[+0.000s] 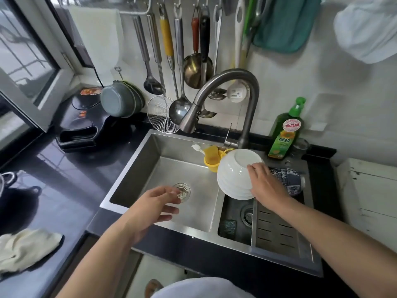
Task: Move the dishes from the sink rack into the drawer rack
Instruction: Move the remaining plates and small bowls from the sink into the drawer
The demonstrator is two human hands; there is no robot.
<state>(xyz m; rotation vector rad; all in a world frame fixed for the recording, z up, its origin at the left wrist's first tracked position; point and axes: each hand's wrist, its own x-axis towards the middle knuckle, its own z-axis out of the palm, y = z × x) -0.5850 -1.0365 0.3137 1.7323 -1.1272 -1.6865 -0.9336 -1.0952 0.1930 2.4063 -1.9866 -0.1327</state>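
At the far left a pale cloth [25, 248] lies crumpled on the dark worktop [71, 168]; behind it a black electric appliance [83, 123] sits near the window, and grey-green bowls [122, 100] lean on edge against the wall beside it; above, ladles and a wire skimmer [162, 115] hang from a rail. The left hand [154, 208] hovers over the big basin of the steel sink [129, 168], its fingers relaxed and slightly curled, grasping nothing; just beyond its fingertips lies the drain strainer [182, 191]. A curved faucet [232, 100] arches over the sink; a yellow holder [211, 158] hangs at the back wall of the basin. To the right, a stack of white bowls [234, 175], turned upside down and tilted, sits at the divider between the big basin and the smaller one; the right hand [266, 186] rests on the stack's right side, fingers spread along the top bowl's underside; whether the thumb is curled beneath the rim cannot be told. Just beside the hand, further right, a blue patterned bowl [287, 181] lies on its side on the slotted sink rack [279, 231]; a green bottle of dish soap [285, 134] stands on the worktop behind; a teal cloth [285, 22] hangs on the wall above.
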